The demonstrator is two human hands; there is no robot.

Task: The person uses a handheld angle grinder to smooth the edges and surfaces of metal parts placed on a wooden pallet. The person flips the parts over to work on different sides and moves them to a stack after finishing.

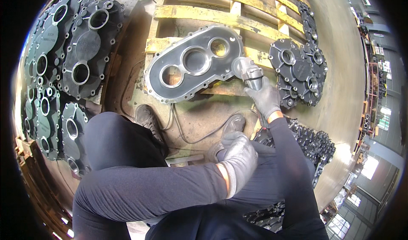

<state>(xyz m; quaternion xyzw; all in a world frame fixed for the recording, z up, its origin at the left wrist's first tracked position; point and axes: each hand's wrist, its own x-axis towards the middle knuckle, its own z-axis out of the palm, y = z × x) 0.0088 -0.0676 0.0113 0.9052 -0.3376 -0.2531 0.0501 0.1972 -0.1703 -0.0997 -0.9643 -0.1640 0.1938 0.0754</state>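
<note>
Right hand: gloved hand [265,98] is closing its fingers firmly around the power tool [253,75].
Left hand: gloved hand [243,159] is hovering or resting by the right thigh, can't tell which; fingers are curling, can't tell from here if they're holding anything.
Tool head: is sitting over the cover's right-hand end; can't confirm contact.
Cover: dark casting [212,68] with three round openings is lying slantwise at the near end of the yellow pallet [195,13].
Cable: is looping across the floor [191,112] between the shoes.
Other castings: similar parts are standing left [88,44] and lying right [299,70].
</note>
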